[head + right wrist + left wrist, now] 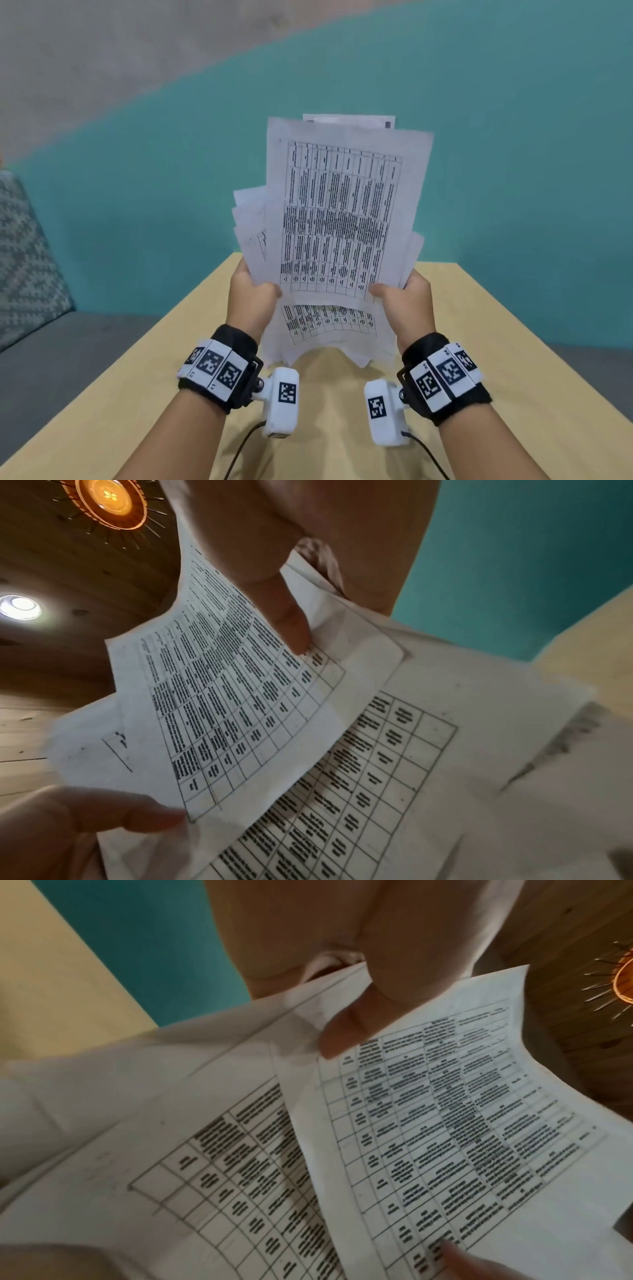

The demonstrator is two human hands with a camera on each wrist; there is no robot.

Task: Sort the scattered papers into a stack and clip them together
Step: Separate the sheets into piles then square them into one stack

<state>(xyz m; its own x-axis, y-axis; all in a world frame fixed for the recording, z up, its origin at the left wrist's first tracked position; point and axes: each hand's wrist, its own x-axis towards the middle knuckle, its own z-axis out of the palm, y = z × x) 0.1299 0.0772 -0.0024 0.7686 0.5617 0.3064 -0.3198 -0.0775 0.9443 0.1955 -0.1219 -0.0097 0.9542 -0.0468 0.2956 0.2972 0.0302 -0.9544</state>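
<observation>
Both hands were up! The left hand point(251, 294) gripped the left edge of the papers point(342, 219), thumb on the front sheet; the right hand point(404, 298) clutched the right edge. The uneven bundle stood upright above the table point(479, 325), bottom edges just over the tabletop.

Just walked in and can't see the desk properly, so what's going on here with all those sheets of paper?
A person is holding a bundle of printed papers upright above a light wooden table. The left hand grips the lower left edge and the right hand grips the lower right, thumbs on the front sheet. The sheets are gathered but uneven, with corners sticking out at the top and sides and the bottom ends curling toward the table. No clip is visible on them.
</observation>
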